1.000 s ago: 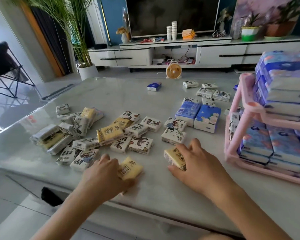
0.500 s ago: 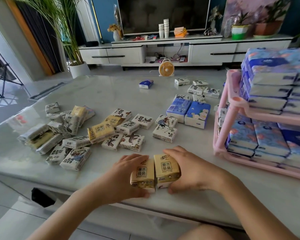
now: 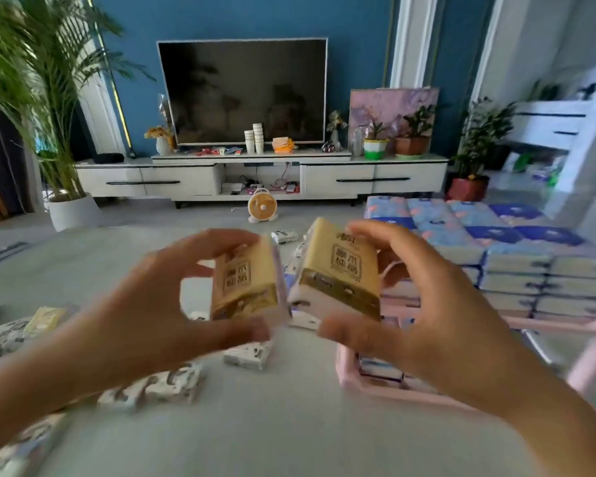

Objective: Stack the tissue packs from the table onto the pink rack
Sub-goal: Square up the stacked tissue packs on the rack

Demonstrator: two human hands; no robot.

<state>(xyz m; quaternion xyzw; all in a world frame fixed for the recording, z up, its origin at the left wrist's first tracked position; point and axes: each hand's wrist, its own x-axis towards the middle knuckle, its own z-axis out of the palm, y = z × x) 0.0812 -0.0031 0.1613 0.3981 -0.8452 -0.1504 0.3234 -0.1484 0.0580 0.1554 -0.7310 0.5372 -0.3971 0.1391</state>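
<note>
Both hands have risen off the table since half a second ago, when they pressed two packs together on its surface. Now the left hand (image 3: pixel 172 304) pinches the left yellow pack (image 3: pixel 245 280) between thumb below and fingers above, and the right hand (image 3: pixel 427 304) clamps the right yellow pack (image 3: pixel 341 273) the same way. Both packs hang in the air just left of the pink rack (image 3: pixel 375 390), about level with its top tier. That lift suggests the pick-up is over and the carry to the rack is under way, with placing not yet done. Each pack is a small soft brick in tan-yellow wrap with dark printed characters on its face, tilted slightly toward the other. Motion blur makes it hard to say whether their near edges touch. On the rack, blue packs (image 3: pixel 496 242) already fill the top tier in neat rows. Left of the rack, white patterned packs (image 3: pixel 248 356) lie scattered on the table (image 3: pixel 289 425).
</note>
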